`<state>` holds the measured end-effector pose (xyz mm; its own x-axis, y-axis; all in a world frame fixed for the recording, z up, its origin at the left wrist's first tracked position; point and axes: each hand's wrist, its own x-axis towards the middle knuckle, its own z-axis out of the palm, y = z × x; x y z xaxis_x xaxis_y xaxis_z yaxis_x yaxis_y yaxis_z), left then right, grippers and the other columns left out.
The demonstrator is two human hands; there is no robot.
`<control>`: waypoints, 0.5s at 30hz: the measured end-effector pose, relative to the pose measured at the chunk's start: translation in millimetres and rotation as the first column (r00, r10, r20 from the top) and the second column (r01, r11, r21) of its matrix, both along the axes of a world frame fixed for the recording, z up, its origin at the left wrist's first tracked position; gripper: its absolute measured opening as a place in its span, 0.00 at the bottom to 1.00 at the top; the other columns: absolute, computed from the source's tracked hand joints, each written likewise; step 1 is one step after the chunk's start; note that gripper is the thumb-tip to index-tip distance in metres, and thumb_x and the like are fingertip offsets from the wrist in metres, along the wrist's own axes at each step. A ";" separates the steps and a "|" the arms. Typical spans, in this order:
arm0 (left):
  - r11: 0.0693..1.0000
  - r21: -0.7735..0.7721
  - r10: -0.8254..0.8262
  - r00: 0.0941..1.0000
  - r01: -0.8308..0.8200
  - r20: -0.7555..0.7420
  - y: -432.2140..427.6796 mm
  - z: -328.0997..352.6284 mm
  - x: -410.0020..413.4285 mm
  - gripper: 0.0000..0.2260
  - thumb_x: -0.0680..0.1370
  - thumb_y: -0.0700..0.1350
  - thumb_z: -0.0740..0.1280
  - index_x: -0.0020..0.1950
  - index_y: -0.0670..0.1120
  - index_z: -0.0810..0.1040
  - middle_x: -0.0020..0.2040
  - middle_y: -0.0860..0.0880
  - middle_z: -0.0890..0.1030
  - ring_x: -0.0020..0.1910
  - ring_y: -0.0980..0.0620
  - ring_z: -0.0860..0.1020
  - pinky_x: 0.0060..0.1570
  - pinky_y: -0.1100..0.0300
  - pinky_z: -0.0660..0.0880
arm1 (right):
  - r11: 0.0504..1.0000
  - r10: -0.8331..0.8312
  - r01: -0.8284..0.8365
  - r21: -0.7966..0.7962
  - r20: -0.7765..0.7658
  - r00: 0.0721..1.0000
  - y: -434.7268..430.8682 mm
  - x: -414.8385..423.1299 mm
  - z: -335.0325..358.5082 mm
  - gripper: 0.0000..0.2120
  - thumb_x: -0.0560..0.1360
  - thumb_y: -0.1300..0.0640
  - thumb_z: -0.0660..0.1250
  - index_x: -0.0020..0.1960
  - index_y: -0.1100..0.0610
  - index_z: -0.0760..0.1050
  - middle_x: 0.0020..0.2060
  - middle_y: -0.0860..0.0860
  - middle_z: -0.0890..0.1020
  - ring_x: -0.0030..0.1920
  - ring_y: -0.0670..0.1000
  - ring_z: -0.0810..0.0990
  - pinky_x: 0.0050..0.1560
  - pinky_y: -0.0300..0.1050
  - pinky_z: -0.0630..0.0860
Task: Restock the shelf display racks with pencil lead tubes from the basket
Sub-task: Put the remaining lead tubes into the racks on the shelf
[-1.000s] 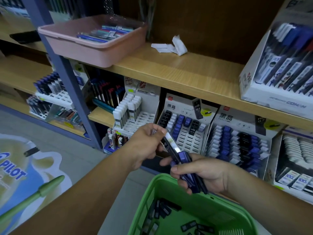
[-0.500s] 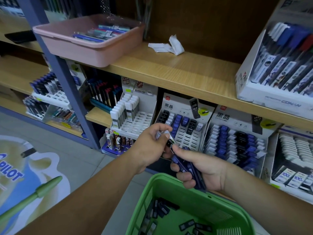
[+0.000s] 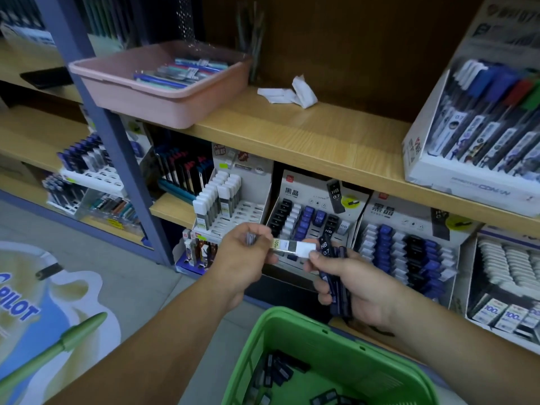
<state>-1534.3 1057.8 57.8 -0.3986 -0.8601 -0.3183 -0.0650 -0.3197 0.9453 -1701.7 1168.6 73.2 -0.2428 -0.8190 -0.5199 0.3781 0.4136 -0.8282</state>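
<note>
Stock check, as I see it on my feed.
1. Basket [image 3: 292, 323]: loose tubes [image 3: 280, 372] lie inside, not yet shelved.
2. Right hand [image 3: 362, 290], above the basket: fingers curled round a bundle [image 3: 336, 285] of dark tubes.
3. Left hand [image 3: 245, 258], above the basket's left rim: pinches 1 white-capped tube [image 3: 295, 247] by its end.
4. Racks [image 3: 242, 213], beyond the basket: open slots show.

I judge restocking partway done, with much left.

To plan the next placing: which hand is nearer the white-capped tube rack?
Left. The left hand is just before the white-capped rack; the right hand is farther right, before the blue-and-black rack.
</note>
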 end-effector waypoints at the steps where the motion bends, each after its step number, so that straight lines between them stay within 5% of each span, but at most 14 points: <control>1: 1.000 0.009 -0.017 1.000 0.017 0.008 1.2 -1.6 1.3 0.03 0.83 0.41 0.67 0.55 0.46 0.80 0.41 0.43 0.83 0.35 0.55 0.80 0.23 0.64 0.63 | 1.000 -0.029 0.029 -0.011 -0.019 0.999 -1.7 2.2 1.7 0.08 0.78 0.59 0.72 0.57 0.58 0.79 0.44 0.57 0.83 0.30 0.51 0.72 0.29 0.44 0.68; 7: 0.990 0.037 -0.137 0.988 0.134 0.067 -1.4 -0.6 16.6 0.03 0.82 0.42 0.70 0.55 0.46 0.81 0.42 0.43 0.85 0.30 0.57 0.79 0.23 0.63 0.63 | 0.988 -0.156 0.153 -0.029 -0.223 0.962 -7.3 17.6 1.4 0.08 0.79 0.61 0.72 0.59 0.57 0.80 0.41 0.57 0.85 0.28 0.51 0.73 0.27 0.44 0.68; 10: 0.972 0.027 -0.236 0.960 0.234 0.150 -5.1 -0.5 26.9 0.04 0.81 0.43 0.71 0.55 0.47 0.81 0.42 0.49 0.87 0.33 0.56 0.81 0.24 0.65 0.65 | 0.988 -0.150 0.131 -0.076 -0.378 0.913 -16.4 22.4 7.7 0.07 0.81 0.61 0.69 0.58 0.54 0.79 0.30 0.53 0.80 0.27 0.51 0.72 0.28 0.44 0.68; 12: 0.969 0.035 -0.247 0.958 0.245 0.148 -9.9 -2.3 32.6 0.03 0.82 0.43 0.71 0.54 0.46 0.82 0.42 0.49 0.87 0.33 0.56 0.80 0.25 0.64 0.64 | 0.990 -0.127 0.087 -0.112 -0.421 0.898 -23.8 25.1 13.9 0.14 0.82 0.61 0.67 0.62 0.46 0.78 0.27 0.53 0.76 0.27 0.52 0.73 0.27 0.45 0.69; 15: 0.983 0.085 -0.167 0.985 0.163 0.036 -20.4 -5.3 34.9 0.04 0.82 0.42 0.69 0.56 0.45 0.81 0.45 0.47 0.87 0.34 0.55 0.79 0.25 0.62 0.61 | 0.992 -0.046 -0.010 -0.124 -0.439 0.897 -36.9 29.9 21.5 0.27 0.82 0.63 0.67 0.64 0.30 0.73 0.35 0.55 0.84 0.30 0.53 0.75 0.27 0.45 0.71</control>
